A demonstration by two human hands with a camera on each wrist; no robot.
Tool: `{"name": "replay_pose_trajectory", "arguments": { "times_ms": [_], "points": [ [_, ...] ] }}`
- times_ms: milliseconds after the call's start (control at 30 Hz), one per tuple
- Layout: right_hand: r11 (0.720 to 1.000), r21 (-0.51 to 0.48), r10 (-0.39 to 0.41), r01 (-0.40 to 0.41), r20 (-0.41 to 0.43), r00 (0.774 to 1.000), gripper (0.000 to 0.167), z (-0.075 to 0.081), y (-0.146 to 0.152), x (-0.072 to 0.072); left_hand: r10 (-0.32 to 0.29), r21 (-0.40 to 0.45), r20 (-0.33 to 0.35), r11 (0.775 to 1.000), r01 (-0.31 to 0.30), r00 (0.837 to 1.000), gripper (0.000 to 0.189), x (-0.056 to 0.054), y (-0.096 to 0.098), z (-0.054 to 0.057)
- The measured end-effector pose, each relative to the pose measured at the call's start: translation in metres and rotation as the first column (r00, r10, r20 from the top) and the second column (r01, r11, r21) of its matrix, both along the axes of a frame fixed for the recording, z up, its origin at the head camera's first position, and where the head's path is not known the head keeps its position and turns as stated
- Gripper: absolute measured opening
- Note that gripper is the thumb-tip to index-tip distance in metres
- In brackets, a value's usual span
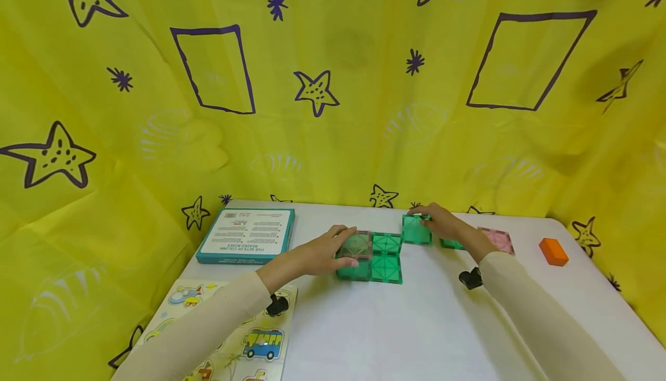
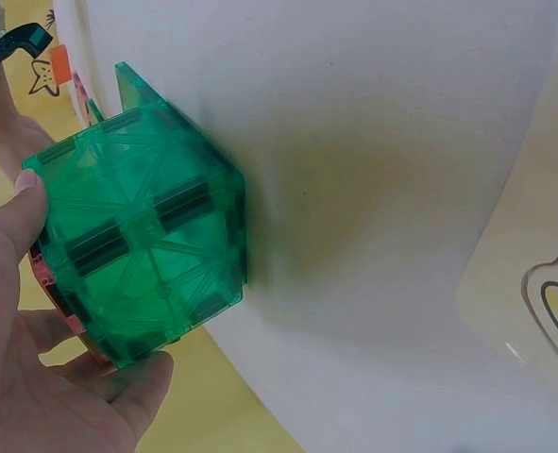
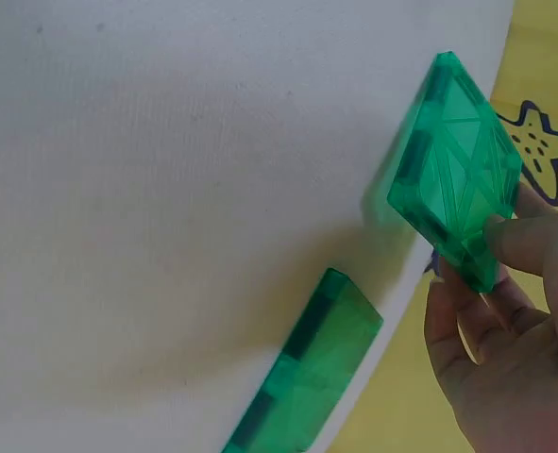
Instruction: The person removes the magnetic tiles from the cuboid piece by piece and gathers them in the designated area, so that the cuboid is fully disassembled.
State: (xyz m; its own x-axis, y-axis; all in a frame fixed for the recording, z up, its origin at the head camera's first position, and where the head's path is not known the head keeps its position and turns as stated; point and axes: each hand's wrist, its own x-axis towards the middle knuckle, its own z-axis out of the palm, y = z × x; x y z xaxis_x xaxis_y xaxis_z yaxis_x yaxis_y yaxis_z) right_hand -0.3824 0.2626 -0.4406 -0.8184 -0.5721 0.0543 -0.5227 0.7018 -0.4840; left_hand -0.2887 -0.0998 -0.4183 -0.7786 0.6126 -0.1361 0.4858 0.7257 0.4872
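Green translucent magnetic tiles (image 1: 386, 269) are joined into a boxy structure on the white table, and a pink tile (image 1: 359, 244) lies on the left part of its top. My left hand (image 1: 326, 252) grips that left part; in the left wrist view the thumb and fingers span the green structure (image 2: 146, 236) along its pink edge. To the right, my right hand (image 1: 439, 222) pinches a single green square tile (image 3: 463, 160) by its edge, thumb on the near face. The tile is held upright close to the structure's far right corner.
Right of the right hand are another green tile (image 1: 451, 244), partly behind the wrist, and a pink tile (image 1: 500, 240). An orange block (image 1: 554, 252) lies farther right. At left are a teal-edged box (image 1: 247, 233) and a picture puzzle board (image 1: 288, 306). A yellow curtain (image 1: 354, 150) hangs behind.
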Motion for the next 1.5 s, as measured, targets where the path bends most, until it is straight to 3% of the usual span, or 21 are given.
{"name": "replay_pose_trajectory", "arguments": {
  "times_ms": [400, 833, 1033, 1267, 1500],
  "points": [
    [0.984, 0.018, -0.175, 0.175, 0.047, 0.983, 0.04, -0.026, -0.009, -0.001, -0.01, -0.002, -0.001, 1.0, 0.01, 1.0, 0.084, 0.0, 0.001, 0.001],
    [0.966, 0.111, -0.23, 0.235, -0.059, 0.971, 0.037, -0.028, -0.02, 0.006, -0.011, 0.005, -0.001, 1.0, 0.011, 1.0, 0.083, -0.001, 0.0, 0.0],
    [0.986, 0.018, -0.165, 0.167, -0.087, 0.982, 0.037, -0.012, -0.028, 0.012, -0.008, -0.002, -0.011, 1.0, 0.008, 1.0, 0.083, -0.001, 0.0, -0.001],
    [0.995, -0.088, -0.058, 0.056, -0.019, 0.998, 0.036, 0.011, -0.047, 0.028, -0.01, 0.005, -0.001, 1.0, 0.01, 1.0, 0.084, 0.0, 0.0, 0.002],
    [0.999, 0.027, 0.037, -0.034, -0.119, 0.992, 0.039, 0.017, -0.064, 0.054, -0.003, 0.002, -0.006, 1.0, 0.003, 1.0, 0.084, 0.0, 0.002, 0.0]
  ]
}}
